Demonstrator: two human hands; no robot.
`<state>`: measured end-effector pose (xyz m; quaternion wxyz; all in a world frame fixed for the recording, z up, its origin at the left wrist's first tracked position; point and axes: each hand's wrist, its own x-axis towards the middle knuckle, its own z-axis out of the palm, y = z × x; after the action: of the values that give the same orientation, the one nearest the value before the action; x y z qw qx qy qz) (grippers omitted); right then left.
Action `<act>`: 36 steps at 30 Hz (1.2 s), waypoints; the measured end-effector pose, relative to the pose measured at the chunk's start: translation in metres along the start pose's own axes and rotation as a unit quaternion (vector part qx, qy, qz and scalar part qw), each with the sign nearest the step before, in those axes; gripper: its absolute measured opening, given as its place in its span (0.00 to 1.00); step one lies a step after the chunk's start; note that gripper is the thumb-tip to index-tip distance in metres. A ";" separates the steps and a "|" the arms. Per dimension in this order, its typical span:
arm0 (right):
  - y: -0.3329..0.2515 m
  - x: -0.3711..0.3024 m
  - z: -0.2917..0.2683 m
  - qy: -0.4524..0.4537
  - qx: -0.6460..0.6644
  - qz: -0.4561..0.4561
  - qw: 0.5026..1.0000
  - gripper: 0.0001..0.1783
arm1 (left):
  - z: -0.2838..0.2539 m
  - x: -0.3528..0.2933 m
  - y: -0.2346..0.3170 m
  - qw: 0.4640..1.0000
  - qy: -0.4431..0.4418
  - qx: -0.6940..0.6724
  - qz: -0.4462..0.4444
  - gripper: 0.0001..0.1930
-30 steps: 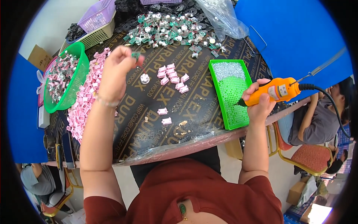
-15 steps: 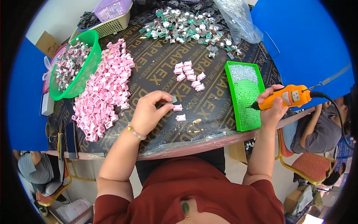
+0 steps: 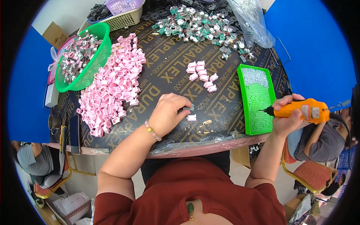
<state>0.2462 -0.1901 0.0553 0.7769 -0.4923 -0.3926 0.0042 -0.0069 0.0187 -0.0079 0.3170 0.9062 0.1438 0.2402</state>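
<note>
My left hand (image 3: 169, 114) pinches a small translucent green plate (image 3: 190, 107) between thumb and fingers, low over the table. The plate lies where a small pink plastic housing was, which it and my fingertips now hide. Just nearer to me a single pink housing (image 3: 191, 117) lies flat. My right hand (image 3: 287, 119) is wrapped round an orange electric screwdriver (image 3: 300, 111) with a black nose and a cable. Its tip points left, over the green perforated tray (image 3: 245, 125). Small silver screws (image 3: 255, 77) fill the tray's far end.
Several pink housings (image 3: 202, 71) form a small group mid-table; a large heap (image 3: 112, 86) lies left. Behind it stands a green basket (image 3: 101, 47) of assembled pieces. Green-and-silver parts (image 3: 198, 24) pile at the back, beside a plastic bag (image 3: 251, 22). People sit at both sides.
The green plate has come down onto the farther pink housing, with my left hand lowered over it. The screwdriver, still in my right hand, stays by the tray. The whole view has shifted slightly.
</note>
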 end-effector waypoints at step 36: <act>0.041 -0.036 0.159 -0.168 0.182 0.132 0.960 0.33 | -0.007 0.000 0.002 0.995 -0.003 0.032 -0.095 0.07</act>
<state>0.1398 -0.0618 0.0347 0.7685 -0.3824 -0.4418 0.2607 -0.0101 0.0210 -0.0013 0.3095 0.8987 0.2362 0.2019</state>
